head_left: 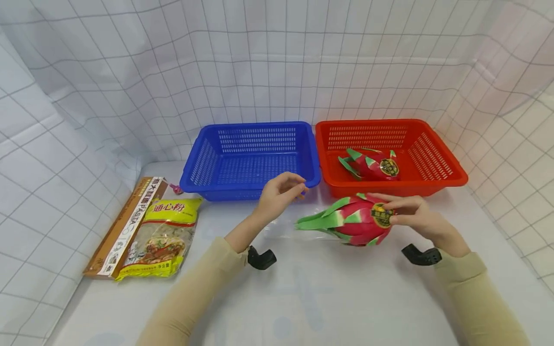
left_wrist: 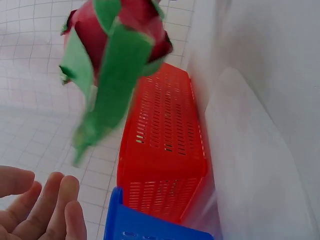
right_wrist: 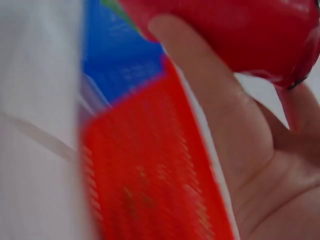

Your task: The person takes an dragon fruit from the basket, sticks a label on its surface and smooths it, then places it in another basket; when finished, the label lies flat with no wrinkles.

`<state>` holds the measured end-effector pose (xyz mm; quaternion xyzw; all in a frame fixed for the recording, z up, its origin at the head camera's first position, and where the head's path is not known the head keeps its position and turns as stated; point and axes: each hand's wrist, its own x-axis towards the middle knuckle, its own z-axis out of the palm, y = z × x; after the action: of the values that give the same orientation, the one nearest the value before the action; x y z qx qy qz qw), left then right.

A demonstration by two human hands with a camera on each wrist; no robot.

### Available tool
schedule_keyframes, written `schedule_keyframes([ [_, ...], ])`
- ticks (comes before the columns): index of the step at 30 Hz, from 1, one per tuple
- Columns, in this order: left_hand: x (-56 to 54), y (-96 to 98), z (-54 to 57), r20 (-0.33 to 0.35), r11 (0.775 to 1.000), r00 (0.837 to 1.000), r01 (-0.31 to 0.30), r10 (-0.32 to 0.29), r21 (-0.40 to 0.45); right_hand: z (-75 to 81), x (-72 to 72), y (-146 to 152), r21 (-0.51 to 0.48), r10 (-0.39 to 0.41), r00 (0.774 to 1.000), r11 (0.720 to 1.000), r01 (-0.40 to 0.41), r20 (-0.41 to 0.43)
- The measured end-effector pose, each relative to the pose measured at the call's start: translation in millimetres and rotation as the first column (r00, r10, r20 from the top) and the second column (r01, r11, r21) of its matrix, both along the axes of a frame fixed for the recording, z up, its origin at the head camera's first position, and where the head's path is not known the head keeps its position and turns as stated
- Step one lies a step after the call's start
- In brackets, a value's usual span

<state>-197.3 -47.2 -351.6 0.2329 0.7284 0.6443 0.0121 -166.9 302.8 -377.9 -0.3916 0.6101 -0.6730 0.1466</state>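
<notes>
A large pink dragon fruit (head_left: pixel 357 224) with green leaf tips is held off the table in front of the baskets. My right hand (head_left: pixel 421 220) grips its rounded end beside a dark label; in the right wrist view the thumb (right_wrist: pixel 207 75) lies against the red skin. To the left of the leafy tip, my left hand (head_left: pixel 279 193) hovers by the blue basket's front rim with loosely bent fingers and nothing in them. The left wrist view has green leaves (left_wrist: pixel 117 75) hanging above that hand, apart from its fingers.
A blue basket (head_left: pixel 251 194) stands beside a red basket (head_left: pixel 391 188), which holds another dragon fruit (head_left: pixel 372 166). At the left lie a yellow bag of pasta (head_left: pixel 162 240), a long brown box (head_left: pixel 125 223) and a small pink item (head_left: pixel 176 189). White grid-patterned sheets (head_left: pixel 277 62) enclose the table.
</notes>
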Motion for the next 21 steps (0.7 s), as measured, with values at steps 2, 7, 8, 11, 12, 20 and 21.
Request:
schedule_keyframes([
  [2, -6.0, 6.0, 2.4, 0.058, 1.000, 0.998, -0.025, 0.024, 0.010, 10.1, -4.9, 21, -0.125, 0.005, 1.000, 0.992, -0.005, -0.003],
  [7, -15.7, 26.6, -2.1, 0.215, 0.999, 0.975, -0.051, 0.049, 0.001, 40.4, -13.0, 57, -0.356, -0.250, 0.956, 0.888, 0.289, 0.152],
  [8, -16.6, 31.2, -4.0, 0.239, 0.999, 0.970, -0.050, 0.051, -0.007, 45.1, -16.1, 61, -0.364, -0.328, 0.927, 0.853, 0.373, 0.183],
  [11, -18.0, 43.8, -11.5, 0.289, 0.999, 0.956, -0.043, 0.049, -0.025, 55.2, -26.7, 71, -0.243, -0.578, 0.762, 0.726, 0.643, 0.290],
  [12, -17.9, 47.4, -13.8, 0.302, 0.999, 0.952, -0.039, 0.045, -0.025, 56.0, -31.7, 73, -0.185, -0.640, 0.708, 0.689, 0.701, 0.298],
  [20, -12.3, 63.9, -24.2, 0.349, 0.999, 0.936, -0.047, 0.039, 0.015, 40.7, -66.8, 84, 0.342, -0.863, 0.504, 0.464, 0.817, -0.032],
  [21, -11.7, 64.7, -24.5, 0.349, 0.999, 0.936, -0.046, 0.037, 0.017, 38.8, -69.7, 84, 0.414, -0.849, 0.508, 0.415, 0.810, -0.144],
])
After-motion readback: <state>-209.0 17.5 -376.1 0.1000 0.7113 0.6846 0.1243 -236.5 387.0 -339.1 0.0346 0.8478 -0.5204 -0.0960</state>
